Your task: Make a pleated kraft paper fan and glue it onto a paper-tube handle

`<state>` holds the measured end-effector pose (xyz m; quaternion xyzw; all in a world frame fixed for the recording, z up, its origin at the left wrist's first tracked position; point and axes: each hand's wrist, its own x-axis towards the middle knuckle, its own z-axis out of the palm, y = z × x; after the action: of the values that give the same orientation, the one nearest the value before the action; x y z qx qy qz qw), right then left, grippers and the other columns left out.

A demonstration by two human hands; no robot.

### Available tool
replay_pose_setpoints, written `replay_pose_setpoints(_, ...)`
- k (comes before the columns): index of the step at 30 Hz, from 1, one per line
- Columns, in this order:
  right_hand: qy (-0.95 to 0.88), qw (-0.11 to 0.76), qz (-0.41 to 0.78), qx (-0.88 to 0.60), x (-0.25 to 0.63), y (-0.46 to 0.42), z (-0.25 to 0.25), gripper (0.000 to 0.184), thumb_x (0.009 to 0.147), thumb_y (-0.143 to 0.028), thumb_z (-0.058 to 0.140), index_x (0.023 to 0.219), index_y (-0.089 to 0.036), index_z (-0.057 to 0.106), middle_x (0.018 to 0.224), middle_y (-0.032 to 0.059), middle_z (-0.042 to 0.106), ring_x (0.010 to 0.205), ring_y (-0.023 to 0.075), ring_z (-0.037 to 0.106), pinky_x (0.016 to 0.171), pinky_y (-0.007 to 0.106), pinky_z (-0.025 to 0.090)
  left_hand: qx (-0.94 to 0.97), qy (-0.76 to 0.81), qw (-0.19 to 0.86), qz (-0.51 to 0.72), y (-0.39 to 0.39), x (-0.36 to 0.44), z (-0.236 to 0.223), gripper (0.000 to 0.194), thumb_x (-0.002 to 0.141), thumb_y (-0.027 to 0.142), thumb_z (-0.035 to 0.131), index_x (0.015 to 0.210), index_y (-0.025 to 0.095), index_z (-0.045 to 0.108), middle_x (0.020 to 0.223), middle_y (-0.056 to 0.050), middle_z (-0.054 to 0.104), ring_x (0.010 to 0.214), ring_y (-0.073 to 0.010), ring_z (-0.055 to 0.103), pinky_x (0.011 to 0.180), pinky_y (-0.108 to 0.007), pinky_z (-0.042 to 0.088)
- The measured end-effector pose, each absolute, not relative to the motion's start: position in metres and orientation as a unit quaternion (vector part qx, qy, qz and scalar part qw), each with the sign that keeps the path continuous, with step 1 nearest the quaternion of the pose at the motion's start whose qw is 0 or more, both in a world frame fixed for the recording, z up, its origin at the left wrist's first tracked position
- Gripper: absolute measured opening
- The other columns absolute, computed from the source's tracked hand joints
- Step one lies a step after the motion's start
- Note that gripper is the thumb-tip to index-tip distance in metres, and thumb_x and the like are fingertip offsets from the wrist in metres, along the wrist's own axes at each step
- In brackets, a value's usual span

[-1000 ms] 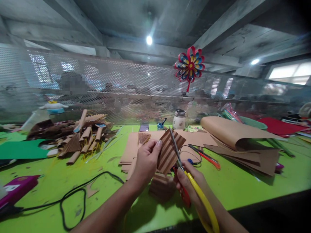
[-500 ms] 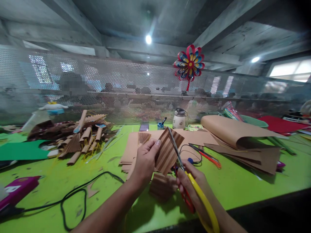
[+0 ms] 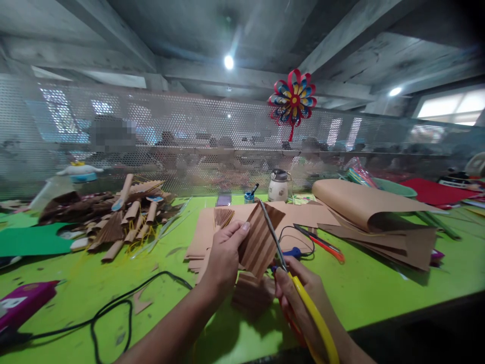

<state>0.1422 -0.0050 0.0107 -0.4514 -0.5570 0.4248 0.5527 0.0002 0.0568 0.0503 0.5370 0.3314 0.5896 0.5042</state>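
My left hand [image 3: 223,258] pinches a pleated brown paper piece [image 3: 261,237] and holds it up above the green table [image 3: 94,283]. My right hand [image 3: 299,296] grips scissors [image 3: 291,283] with a yellow and a red handle. The blades point up and lie across the right edge of the pleated piece. A small stack of more pleated brown pieces [image 3: 252,296] lies on the table just below both hands.
Flat tan paper sheets [image 3: 295,215] lie behind the hands, curled brown sheets [image 3: 375,217] to the right. A heap of folded fans and paper rolls [image 3: 125,215] sits at the left. A black cable [image 3: 109,311] loops near the front, beside a magenta box [image 3: 25,298]. A perforated screen [image 3: 170,136] borders the far edge.
The scissor handles have closed together and the blades have shut along the paper's right edge. Both hands and the paper have stayed nearly in place.
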Motion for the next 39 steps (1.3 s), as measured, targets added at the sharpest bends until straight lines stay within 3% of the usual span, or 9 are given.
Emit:
replay_pose_setpoints(13, -0.566, 0.557, 0.395, -0.463, 0.148, -0.001, 0.013, 0.046, 0.080, -0.061, 0.054, 0.091, -0.016, 0.058, 0.059, -0.0022, 0.052, 0.047, 0.0079, 0.044, 0.043, 0.018, 0.037, 0.515, 0.294, 0.587, 0.551, 0.055, 0.003, 0.044, 0.019, 0.080, 0.029, 0.061, 0.067, 0.015, 0.058, 0.064, 0.001, 0.058, 0.058, -0.0099, 0.052, 0.059, -0.019, 0.042)
replay_pose_setpoints(25, -0.557, 0.554, 0.401, -0.470, 0.150, -0.002, 0.008, 0.044, 0.082, -0.059, 0.053, 0.094, -0.016, 0.057, 0.056, -0.0043, 0.048, 0.042, 0.0059, 0.040, 0.041, 0.017, 0.034, 0.471, 0.293, 0.623, 0.552, 0.053, 0.006, 0.045, 0.017, 0.075, 0.025, 0.065, 0.064, 0.014, 0.060, 0.063, 0.001, 0.060, 0.057, -0.0093, 0.054, 0.056, -0.018, 0.043)
replay_pose_setpoints(35, -0.476, 0.581, 0.453, -0.480, 0.153, -0.001, 0.014, 0.045, 0.073, -0.059, 0.062, 0.086, -0.017, 0.057, 0.052, -0.0060, 0.044, 0.039, 0.0048, 0.033, 0.036, 0.016, 0.025, 0.485, 0.297, 0.610, 0.552, 0.059, 0.004, 0.041, 0.018, 0.075, 0.028, 0.064, 0.065, 0.015, 0.058, 0.060, 0.002, 0.059, 0.055, -0.0100, 0.054, 0.055, -0.019, 0.043)
replay_pose_setpoints(39, -0.496, 0.588, 0.369, -0.522, 0.187, 0.012, 0.018, 0.044, 0.074, -0.058, 0.062, 0.091, -0.017, 0.060, 0.053, -0.0054, 0.047, 0.039, 0.0069, 0.037, 0.038, 0.019, 0.029, 0.489, 0.339, 0.589, 0.547, 0.067, 0.003, 0.040, 0.020, 0.073, 0.032, 0.066, 0.067, 0.015, 0.058, 0.061, 0.002, 0.059, 0.055, -0.0106, 0.053, 0.053, -0.020, 0.042)
